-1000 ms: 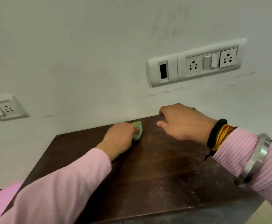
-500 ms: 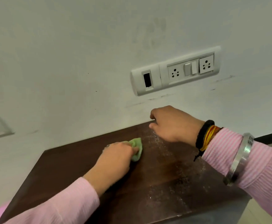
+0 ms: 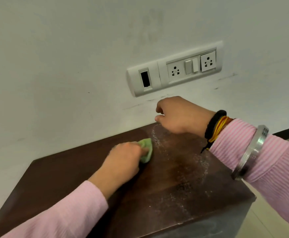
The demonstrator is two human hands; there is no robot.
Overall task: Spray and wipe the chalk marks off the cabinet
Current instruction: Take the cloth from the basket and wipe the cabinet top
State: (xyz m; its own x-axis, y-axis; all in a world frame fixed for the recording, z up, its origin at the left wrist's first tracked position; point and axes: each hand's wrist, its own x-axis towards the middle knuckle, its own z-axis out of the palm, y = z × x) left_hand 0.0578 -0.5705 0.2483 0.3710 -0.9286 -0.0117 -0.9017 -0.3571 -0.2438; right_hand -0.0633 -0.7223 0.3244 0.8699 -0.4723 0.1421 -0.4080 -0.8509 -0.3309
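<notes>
Gripping one green cloth (image 3: 146,150) on cabinet (image 3: 157,194): left hand (image 3: 125,160); right hand (image 3: 179,115) grip curled, contents unclear.

Dark brown cabinet (image 3: 71,182) top is showing whitish speckled chalk marks (image 3: 183,162); pale green cloth (image 3: 146,149) is sitting on it. Pink ribbed sleeves (image 3: 269,162), black and yellow-orange thread bands (image 3: 215,127), silver bangle (image 3: 250,152). Off-white wall (image 3: 54,57), white socket panel (image 3: 174,69), floor (image 3: 269,225) possibly beige.
</notes>
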